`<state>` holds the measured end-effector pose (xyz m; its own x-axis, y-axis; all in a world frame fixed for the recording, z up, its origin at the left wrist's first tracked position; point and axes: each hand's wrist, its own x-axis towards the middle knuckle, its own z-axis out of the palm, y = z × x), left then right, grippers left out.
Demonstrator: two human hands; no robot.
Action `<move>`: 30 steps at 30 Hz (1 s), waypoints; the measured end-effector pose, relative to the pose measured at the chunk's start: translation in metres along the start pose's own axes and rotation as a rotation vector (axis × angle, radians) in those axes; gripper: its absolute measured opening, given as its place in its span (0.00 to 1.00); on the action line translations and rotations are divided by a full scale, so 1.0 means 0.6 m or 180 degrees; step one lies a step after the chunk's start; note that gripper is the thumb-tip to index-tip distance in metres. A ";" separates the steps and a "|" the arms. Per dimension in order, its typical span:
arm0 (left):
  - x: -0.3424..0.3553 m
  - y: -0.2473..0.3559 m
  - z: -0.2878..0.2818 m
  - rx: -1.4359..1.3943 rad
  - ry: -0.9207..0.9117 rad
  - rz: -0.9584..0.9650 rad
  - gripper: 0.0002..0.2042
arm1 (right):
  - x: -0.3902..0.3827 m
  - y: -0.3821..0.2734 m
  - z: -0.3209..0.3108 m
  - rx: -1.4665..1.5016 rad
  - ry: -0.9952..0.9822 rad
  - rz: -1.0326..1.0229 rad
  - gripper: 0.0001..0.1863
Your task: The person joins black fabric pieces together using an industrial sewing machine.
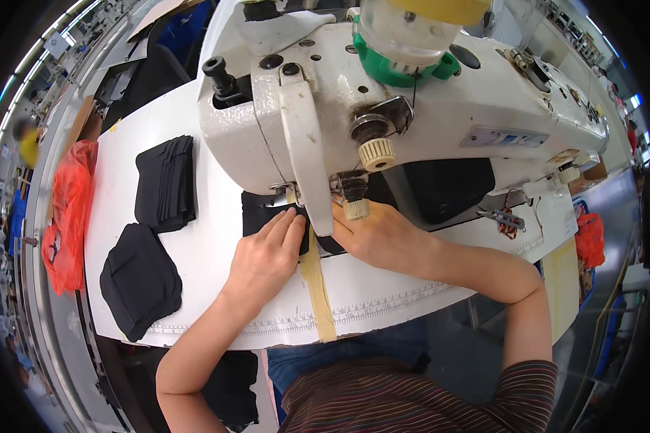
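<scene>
A white sewing machine stands over the white table. Beneath its needle end lies a piece of black fabric. My left hand rests flat on the fabric, fingers stretched forward and close together, just left of the machine's white lever. On the other side of that lever, my right hand lies low by the fabric. Its fingertips are partly hidden behind the machine's parts, so its grip does not show. A strip of yellow tape runs from between my hands to the table's near edge.
Two stacks of black fabric pieces, one folded and one angular, lie at the left. Red plastic bags hang beyond the left edge. Thread snips lie at the right under the machine arm. A printed ruler scale follows the front edge.
</scene>
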<state>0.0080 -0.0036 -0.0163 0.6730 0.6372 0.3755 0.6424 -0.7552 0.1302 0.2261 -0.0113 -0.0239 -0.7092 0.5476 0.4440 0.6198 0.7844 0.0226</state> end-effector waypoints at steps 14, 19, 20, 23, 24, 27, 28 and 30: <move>0.016 0.011 0.015 0.0329 0.0294 0.0161 0.17 | 0.005 0.000 -0.013 -0.0110 -0.0017 -0.0007 0.10; 0.020 0.010 0.023 0.0383 0.0276 0.0153 0.17 | 0.005 0.002 -0.006 -0.0132 0.0109 -0.0031 0.08; 0.020 0.009 0.025 0.0398 0.0293 0.0169 0.17 | 0.005 0.003 -0.004 -0.0131 0.0111 -0.0038 0.08; 0.019 0.008 0.027 0.0415 0.0308 0.0183 0.17 | 0.004 0.003 0.003 -0.0055 0.0183 -0.0004 0.09; 0.019 0.008 0.027 0.0416 0.0310 0.0184 0.17 | 0.004 0.003 0.004 -0.0113 0.0231 -0.0009 0.09; 0.019 0.011 0.027 0.0480 0.0243 0.0188 0.16 | 0.004 0.004 0.007 -0.0181 0.0257 -0.0025 0.09; 0.019 0.010 0.028 0.0484 0.0256 0.0174 0.16 | 0.004 0.003 0.009 -0.0183 0.0239 -0.0022 0.09; 0.020 0.009 0.028 0.0485 0.0296 0.0190 0.16 | 0.003 0.004 0.012 -0.0185 0.0230 -0.0032 0.10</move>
<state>0.0257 0.0026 -0.0266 0.6795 0.5697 0.4624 0.6551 -0.7548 -0.0328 0.2239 -0.0062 -0.0297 -0.6908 0.5157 0.5068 0.6327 0.7704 0.0785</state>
